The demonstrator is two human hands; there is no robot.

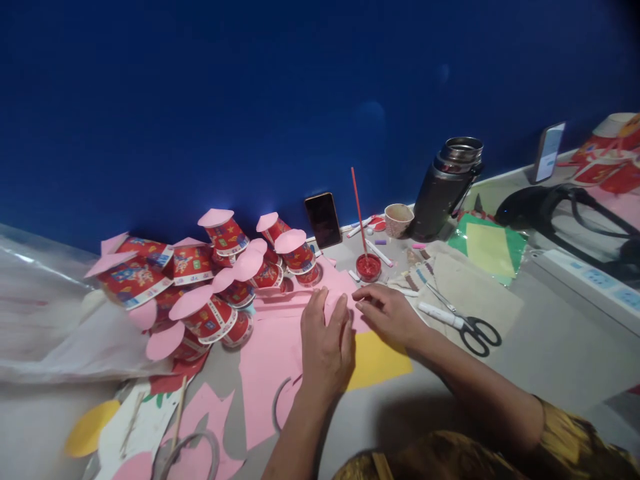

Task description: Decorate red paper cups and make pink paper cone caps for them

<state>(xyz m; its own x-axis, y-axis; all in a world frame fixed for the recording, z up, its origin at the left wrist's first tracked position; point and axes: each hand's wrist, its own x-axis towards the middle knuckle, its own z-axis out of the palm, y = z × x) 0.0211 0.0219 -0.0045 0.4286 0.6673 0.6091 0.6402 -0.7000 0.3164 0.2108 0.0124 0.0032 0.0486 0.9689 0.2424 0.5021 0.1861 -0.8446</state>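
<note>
My left hand (327,343) rests over the pink paper sheets, its fingers bent around a small piece of pink paper (334,303). From the other side, my right hand (393,315) has its thumb and fingertips drawn together at the right edge of that piece. Part of the piece is hidden by my fingers. Under my hands lie a large pink sheet (267,373) and a yellow sheet (380,363). Just behind them is a small dish of red paint (369,268) with a red stick (358,207) standing in it.
To the left, several red paper cups (213,320) with pink discs are piled beside clear plastic (60,320). A phone (323,220) leans on the blue wall. Scissors (480,335), a marker (441,315), a dark flask (445,190), a paper cup (399,221) and a power strip (590,280) lie rightward.
</note>
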